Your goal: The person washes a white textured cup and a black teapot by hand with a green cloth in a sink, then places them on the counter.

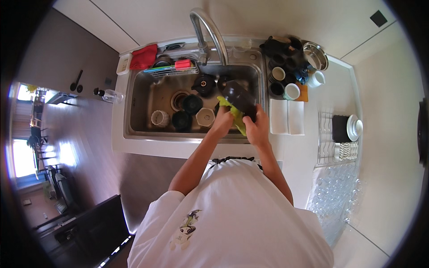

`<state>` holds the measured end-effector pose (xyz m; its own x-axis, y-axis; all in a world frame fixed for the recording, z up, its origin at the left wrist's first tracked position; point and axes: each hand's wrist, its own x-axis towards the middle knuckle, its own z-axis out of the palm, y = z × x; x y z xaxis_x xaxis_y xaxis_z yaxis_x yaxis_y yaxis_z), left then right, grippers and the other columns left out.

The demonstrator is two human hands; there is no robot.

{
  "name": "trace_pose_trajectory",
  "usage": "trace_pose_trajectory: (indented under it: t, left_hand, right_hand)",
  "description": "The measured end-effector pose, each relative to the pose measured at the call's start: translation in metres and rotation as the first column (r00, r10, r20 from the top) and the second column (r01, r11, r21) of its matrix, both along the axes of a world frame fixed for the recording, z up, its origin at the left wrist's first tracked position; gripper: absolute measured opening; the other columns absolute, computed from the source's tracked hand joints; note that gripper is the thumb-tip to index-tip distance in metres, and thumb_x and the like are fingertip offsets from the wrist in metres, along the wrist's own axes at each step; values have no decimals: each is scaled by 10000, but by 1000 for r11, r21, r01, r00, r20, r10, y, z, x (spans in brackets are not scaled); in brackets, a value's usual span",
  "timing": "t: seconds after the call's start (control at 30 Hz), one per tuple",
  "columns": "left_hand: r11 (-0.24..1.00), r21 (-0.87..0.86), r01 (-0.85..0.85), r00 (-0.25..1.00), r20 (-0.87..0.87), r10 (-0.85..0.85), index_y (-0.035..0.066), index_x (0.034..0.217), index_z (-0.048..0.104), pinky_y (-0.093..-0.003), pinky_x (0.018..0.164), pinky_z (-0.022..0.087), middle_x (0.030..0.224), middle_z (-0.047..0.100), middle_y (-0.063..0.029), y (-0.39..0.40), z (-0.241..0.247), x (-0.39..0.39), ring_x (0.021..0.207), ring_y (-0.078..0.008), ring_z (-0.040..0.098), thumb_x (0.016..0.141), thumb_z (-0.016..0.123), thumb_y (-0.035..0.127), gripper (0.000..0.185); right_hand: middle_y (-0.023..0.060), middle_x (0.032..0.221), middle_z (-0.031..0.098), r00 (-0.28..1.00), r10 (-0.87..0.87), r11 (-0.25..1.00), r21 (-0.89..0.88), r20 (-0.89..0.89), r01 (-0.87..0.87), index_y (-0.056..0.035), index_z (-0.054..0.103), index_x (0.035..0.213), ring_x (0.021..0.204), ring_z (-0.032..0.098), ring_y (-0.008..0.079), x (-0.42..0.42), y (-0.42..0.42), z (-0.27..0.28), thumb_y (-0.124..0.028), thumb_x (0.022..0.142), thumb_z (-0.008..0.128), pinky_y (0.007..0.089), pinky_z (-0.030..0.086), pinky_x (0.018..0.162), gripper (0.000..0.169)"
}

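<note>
Over the right side of the steel sink (187, 136), my right hand (258, 125) grips a dark, glossy vessel (238, 95), which is tilted. A yellow-green cloth (239, 123) is bunched in my left hand (223, 121) and lies against the vessel's near side. Fingers on both hands are partly hidden by the cloth and the vessel. Below them in the sink are a black teapot (203, 84), a white ribbed cup (160, 118), two dark green faceted cups (192, 104) and a pale faceted piece (205, 117).
A tall curved faucet (209, 31) rises behind the sink. A wire caddy (174, 69) hangs inside its back wall. Cups and dark pots crowd the right counter near a white divided tray (287, 117). Farther right stand a wire rack (325, 147) and many glasses (335, 191).
</note>
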<state>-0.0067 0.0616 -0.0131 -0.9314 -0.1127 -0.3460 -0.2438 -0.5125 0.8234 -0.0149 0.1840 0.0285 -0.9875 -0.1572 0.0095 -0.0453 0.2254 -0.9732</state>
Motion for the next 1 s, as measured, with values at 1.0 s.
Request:
trace_pose_trajectory:
  t: [1.0]
  left_hand:
    - [680,-659,321,880,-58,-472,13,1060,550,-293,767,468,956,615,-84,-46,9,15,883,-164,570,798,458,-26,280]
  right_hand:
    - [6,523,439,860,-43,992,-81,508,98,-41,507,628,430,369,58,9,18,19,-456,863,576,204,278,386,482]
